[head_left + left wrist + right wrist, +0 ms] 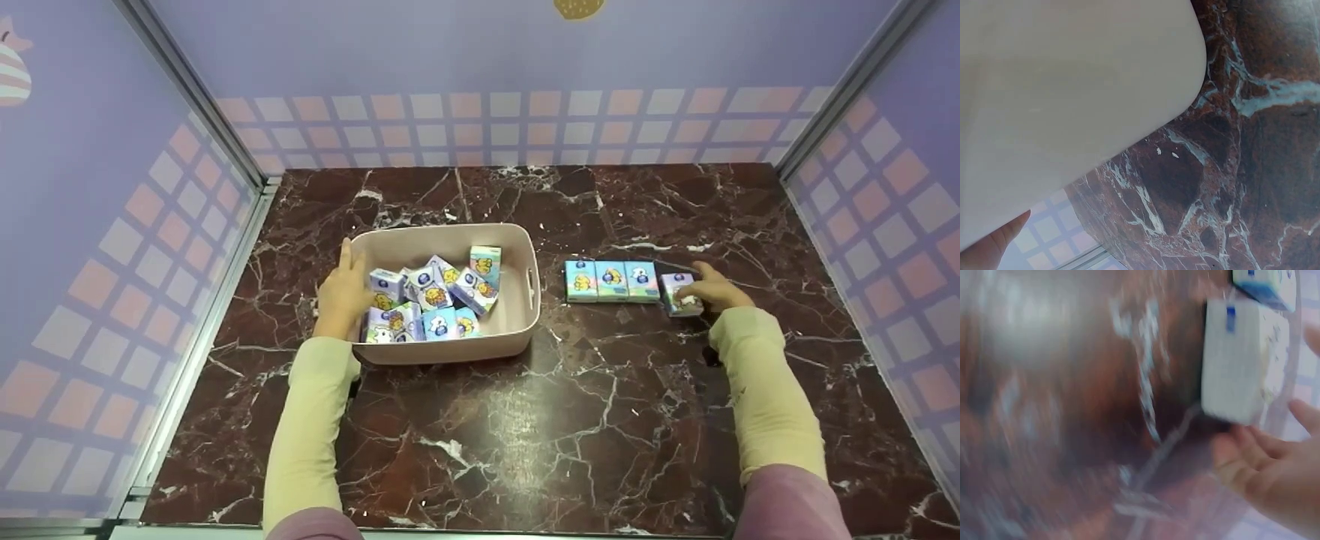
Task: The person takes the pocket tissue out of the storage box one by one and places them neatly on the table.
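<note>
Head view: dark marbled counter (487, 450) is enclosed by patterned panels (487, 60) at back and sides, probably to bound the work area. Beige bin (450, 354) is set left of centre, likely so its contents can be reached. Its left wall is partly covered by the left grip (343, 296), fingers straight along the rim; presumably the bin is being steadied. Whether the wall is pinched can't be determined, thumb not made out. Loose packets (431, 292) are piled in the bin at mixed angles, mostly left and middle; looks unsorted. Row of blue packets (611, 283) is laid right of the bin, faces up, sides touching, apparently for a straight line. Right grip (716, 291) is spread about the lone purple packet (681, 295), fingertips at it, not clenched; firm contact can't be confirmed, right wrist view is blurred. That packet is placed just past the row's right end, slightly askew with a small gap; judged not yet squared up.

Counts: one bin, two grips. At least eight loose packets are seen, exact number hidden by overlap. Three in the row, one lone.
</note>
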The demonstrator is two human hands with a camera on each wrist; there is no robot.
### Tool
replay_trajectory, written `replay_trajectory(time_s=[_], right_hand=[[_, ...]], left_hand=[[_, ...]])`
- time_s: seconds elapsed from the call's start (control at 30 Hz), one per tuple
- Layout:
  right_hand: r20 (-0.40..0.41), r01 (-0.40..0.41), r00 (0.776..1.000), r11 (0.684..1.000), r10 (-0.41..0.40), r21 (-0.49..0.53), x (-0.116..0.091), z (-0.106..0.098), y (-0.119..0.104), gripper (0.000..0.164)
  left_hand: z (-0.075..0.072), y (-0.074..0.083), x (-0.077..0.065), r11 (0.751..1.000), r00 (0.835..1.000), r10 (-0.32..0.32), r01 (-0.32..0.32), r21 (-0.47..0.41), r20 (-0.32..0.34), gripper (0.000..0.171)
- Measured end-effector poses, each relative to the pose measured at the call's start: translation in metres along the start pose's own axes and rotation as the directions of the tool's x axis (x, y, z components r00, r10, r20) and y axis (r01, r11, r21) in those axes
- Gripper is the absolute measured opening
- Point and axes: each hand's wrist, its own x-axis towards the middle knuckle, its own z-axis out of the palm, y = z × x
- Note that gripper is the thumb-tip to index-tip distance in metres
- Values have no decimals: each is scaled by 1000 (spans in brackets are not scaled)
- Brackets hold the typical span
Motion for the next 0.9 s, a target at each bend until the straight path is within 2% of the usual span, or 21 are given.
replay_trajectory(time_s=[0.1, 0.23, 0.43, 0.57, 0.73, 0.9], right_hand=[[184, 3, 982, 984, 30, -180, -7, -8, -1, 97], [228, -13, 972, 977, 63, -212, -11, -8, -1, 99], [190, 4, 981, 974, 40, -225, -8, -1, 2, 91], [155, 32, 988, 980, -1, -196, -4, 3, 6, 89], [93, 71, 994, 986, -58, -148, 0, 10, 8, 76], [44, 77, 996, 986, -71, -148, 1, 15, 9, 70]], left_hand=[[1, 0, 0, 1000, 1000, 5, -5, -2, -8, 65], [1, 0, 0, 1000, 1000, 5, -5, -4, -14, 65], [1, 0, 0, 1000, 1000, 2, -2, -4, -8, 65], [0, 0, -1, 1000, 1000, 1, -1, -5, -13, 64], [1, 0, -1, 1000, 1000, 6, -7, -10, -20, 66], [0, 0, -1, 1000, 1000, 9, -9, -16, -21, 65]])
